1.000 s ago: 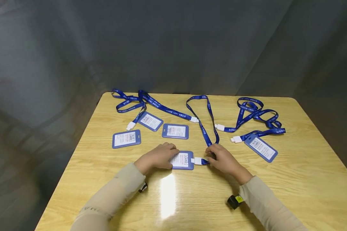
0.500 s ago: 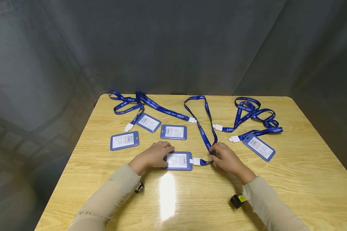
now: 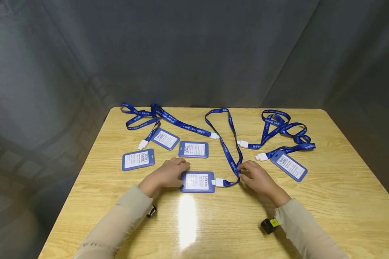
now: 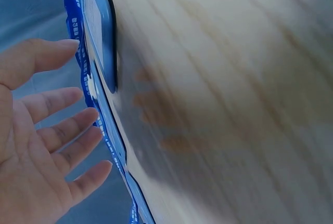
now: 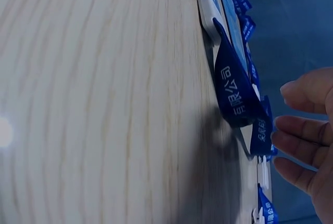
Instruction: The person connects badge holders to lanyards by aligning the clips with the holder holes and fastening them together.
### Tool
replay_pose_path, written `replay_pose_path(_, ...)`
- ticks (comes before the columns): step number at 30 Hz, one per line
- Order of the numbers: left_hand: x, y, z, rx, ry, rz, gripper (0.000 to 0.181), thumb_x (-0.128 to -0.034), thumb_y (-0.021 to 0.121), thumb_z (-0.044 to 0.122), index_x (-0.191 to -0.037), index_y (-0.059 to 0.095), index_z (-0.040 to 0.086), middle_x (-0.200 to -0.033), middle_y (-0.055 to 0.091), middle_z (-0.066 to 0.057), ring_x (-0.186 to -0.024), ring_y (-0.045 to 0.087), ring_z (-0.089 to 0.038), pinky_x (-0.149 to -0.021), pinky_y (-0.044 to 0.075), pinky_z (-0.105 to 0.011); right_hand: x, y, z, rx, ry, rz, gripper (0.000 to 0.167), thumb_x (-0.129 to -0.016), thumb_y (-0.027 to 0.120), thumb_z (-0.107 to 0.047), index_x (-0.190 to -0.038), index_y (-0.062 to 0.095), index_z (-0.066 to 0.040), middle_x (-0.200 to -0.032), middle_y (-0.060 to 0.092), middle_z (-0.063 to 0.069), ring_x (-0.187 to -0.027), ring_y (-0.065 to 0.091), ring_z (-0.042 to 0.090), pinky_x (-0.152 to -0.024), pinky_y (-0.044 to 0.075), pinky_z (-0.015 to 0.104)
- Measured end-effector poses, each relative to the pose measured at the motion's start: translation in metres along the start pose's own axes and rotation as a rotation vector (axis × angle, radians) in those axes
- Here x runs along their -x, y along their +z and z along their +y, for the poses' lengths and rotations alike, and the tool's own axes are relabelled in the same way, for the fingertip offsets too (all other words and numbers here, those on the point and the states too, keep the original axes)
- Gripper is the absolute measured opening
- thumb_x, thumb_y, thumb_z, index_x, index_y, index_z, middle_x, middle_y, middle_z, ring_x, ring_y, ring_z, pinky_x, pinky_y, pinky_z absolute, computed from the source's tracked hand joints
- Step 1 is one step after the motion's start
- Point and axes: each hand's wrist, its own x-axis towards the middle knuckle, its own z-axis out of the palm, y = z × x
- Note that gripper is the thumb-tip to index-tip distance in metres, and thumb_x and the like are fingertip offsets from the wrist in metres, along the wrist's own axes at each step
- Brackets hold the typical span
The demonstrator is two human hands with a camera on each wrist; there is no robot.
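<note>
A blue-framed ID card holder lies flat in the middle of the table, joined at its right end to a white clip. From that clip a blue lanyard bends away and loops toward the back. My left hand hovers at the holder's left edge, and its spread fingers hold nothing. Beside the lanyard's bend is my right hand; in the right wrist view a gap shows between its loosely bent fingers and the blue strap.
Other card holders lie left, behind, back left and right. More lanyards with white clips spread at the back left and right. A dark curtain hangs behind the wooden table.
My left hand has drawn back leftward off the card holder, uncovering its left end. My right hand has let go of the lanyard and shifted slightly right.
</note>
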Motion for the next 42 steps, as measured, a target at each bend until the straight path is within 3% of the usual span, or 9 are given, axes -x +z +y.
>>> replay_pose_path(9,0.003,-0.002,-0.005,0.009,-0.033,0.009,0.063,-0.0709,0.062,0.018,-0.129,0.039,0.006,-0.131,0.034,-0.014,-0.12,0.028,-0.03,-0.096,0.02,-0.05,0.003,-0.002,0.005,-0.005,0.038,0.005,0.015,-0.077,0.06,-0.006,-0.091,0.058,-0.003,-0.091,0.054,0.006,-0.088,0.051,0.025,-0.076,0.043,0.04)
replay_pose_path(42,0.013,-0.004,-0.02,0.039,-0.107,0.055,0.072,-0.0669,0.064,0.02,-0.132,0.035,0.009,-0.134,0.029,-0.015,-0.122,0.023,-0.032,-0.094,0.015,-0.057,0.002,-0.01,0.02,0.049,0.035,0.029,0.018,-0.074,0.062,-0.001,-0.091,0.057,-0.002,-0.09,0.053,0.007,-0.086,0.051,0.025,-0.073,0.043,0.039)
